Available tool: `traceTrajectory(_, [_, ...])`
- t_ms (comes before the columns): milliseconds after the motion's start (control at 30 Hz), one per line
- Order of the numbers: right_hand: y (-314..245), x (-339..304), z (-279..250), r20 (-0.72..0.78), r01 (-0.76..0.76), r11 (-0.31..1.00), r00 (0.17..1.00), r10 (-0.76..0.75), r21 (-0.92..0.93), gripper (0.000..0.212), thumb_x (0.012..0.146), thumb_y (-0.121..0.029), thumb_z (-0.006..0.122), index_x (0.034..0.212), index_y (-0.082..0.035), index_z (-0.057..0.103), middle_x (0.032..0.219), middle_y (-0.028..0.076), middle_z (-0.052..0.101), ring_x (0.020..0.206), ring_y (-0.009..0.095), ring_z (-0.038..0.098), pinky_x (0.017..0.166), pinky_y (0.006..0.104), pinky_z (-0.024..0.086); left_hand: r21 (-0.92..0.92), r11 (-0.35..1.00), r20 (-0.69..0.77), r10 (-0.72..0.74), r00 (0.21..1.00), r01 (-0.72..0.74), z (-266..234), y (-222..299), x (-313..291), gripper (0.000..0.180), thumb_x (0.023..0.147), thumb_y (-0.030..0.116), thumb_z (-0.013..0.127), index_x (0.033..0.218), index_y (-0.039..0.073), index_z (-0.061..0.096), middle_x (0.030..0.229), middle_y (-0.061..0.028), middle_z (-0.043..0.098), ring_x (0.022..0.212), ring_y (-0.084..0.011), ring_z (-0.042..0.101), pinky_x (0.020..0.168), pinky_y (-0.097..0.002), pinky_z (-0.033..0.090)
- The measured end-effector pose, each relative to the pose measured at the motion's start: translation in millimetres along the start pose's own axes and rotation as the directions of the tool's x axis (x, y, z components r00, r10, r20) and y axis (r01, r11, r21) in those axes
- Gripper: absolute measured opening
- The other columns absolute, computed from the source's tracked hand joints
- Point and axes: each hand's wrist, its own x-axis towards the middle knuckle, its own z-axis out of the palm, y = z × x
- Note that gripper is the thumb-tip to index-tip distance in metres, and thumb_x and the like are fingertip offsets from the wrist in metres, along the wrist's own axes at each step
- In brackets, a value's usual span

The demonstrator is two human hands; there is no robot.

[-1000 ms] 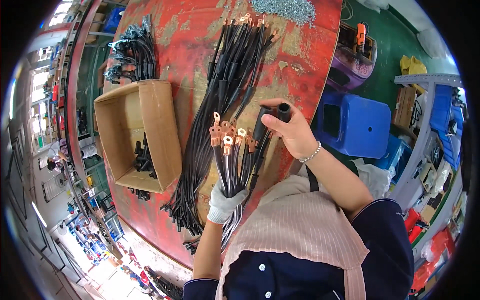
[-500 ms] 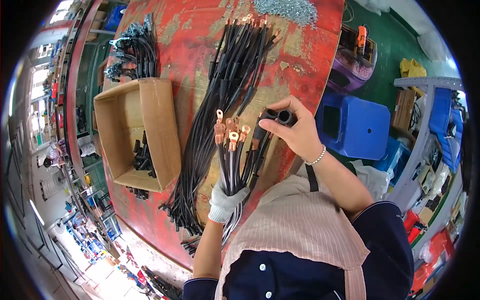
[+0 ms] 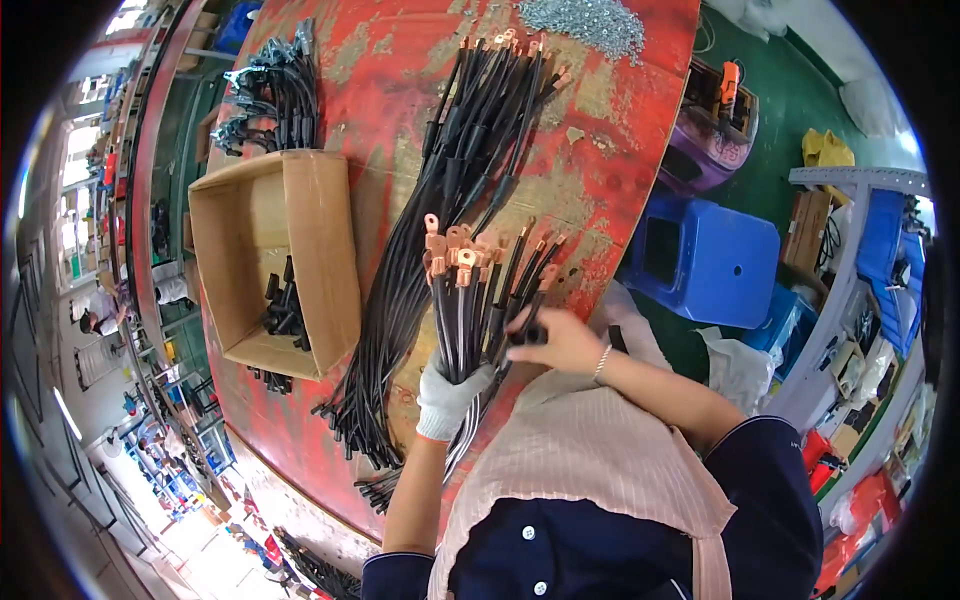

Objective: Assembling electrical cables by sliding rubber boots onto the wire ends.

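Observation:
My left hand, in a white knit glove, is closed round a bundle of black cables. The copper ring lugs on their ends point up and away from me. Just right of the bundle, my bare right hand is closed on black tubular sleeves, slightly smeared by motion. Several cable ends with copper tips stick out beyond the right fingers. Whether the sleeves sit round these cables is hard to make out.
A long pile of black cables lies on the worn red table. To the left stands a cardboard box with black sleeves inside, with more cables behind it. Small metal parts lie at the far edge. A blue stool is at right.
My right hand has moved down toward me with the sleeves, baring copper-tipped cable ends above it. My left hand keeps its hold on the bundle, nearly in place.

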Motion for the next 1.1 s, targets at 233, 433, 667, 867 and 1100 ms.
traceTrajectory(233, [6.2,3.7,-29.1,0.305,-0.078,0.909,0.927,0.217,-0.41,0.042,0.088,-0.031,0.063,0.118,-0.003,0.055,0.117,0.018,0.059,0.11,0.037,0.057,0.095,0.0415,0.045,-0.052,0.998,-0.082,0.018,0.996,-0.022,-10.8,-9.8,-2.0,0.026,0.073,0.002,0.077,0.096,0.001,0.065,0.086,-0.0062,0.069,0.074,-0.0133,0.065,0.071,-0.0262,0.053])
traceTrajectory(433, [-40.2,19.7,-72.9,-0.135,0.23,0.964,0.959,-0.248,-0.136,0.034,0.087,-0.013,0.069,0.12,-0.008,0.062,0.109,0.006,0.062,0.101,0.021,0.06,0.091,0.0327,0.048,-0.073,0.997,-0.025,0.035,0.999,-0.037,-13.7,-8.8,-4.9,0.024,0.075,0.002,0.074,0.097,0.0,0.065,0.086,-0.0078,0.071,0.077,-0.014,0.067,0.073,-0.0273,0.054])
traceTrajectory(667, [-47.0,41.1,-78.5,-0.245,0.154,0.469,0.959,0.14,0.87,0.023,0.092,-0.016,0.067,0.11,-0.004,0.059,0.102,0.005,0.067,0.09,0.017,0.067,0.083,0.0296,0.054,-0.03,0.999,-0.008,0.044,0.999,-0.044,-9.7,-3.5,-6.7,0.026,0.074,0.002,0.075,0.098,0.0,0.065,0.083,-0.0048,0.069,0.07,-0.0111,0.063,0.067,-0.026,0.052])
traceTrajectory(867, [-40.7,39.0,-72.2,-0.188,0.127,0.337,0.97,0.153,0.933,0.022,0.092,-0.014,0.066,0.109,-0.004,0.057,0.102,0.005,0.067,0.09,0.017,0.067,0.083,0.0302,0.055,-0.022,0.999,-0.018,0.042,0.999,-0.042,-6.6,2.6,-8.9,0.029,0.074,0.002,0.076,0.099,0.002,0.063,0.084,-0.0036,0.068,0.069,-0.0101,0.061,0.065,-0.0249,0.05])
traceTrajectory(1100, [-62.9,22.3,-75.9,-0.26,0.192,0.742,0.965,-0.025,0.643,0.025,0.083,0.001,0.071,0.102,-0.003,0.055,0.099,0.008,0.066,0.09,0.017,0.066,0.083,0.031,0.055,-0.009,0.996,-0.027,0.091,0.995,-0.092,-4.2,2.5,-8.8,0.035,0.074,0.001,0.075,0.105,0.001,0.06,0.088,-0.0032,0.067,0.075,-0.0104,0.061,0.07,-0.0257,0.05])
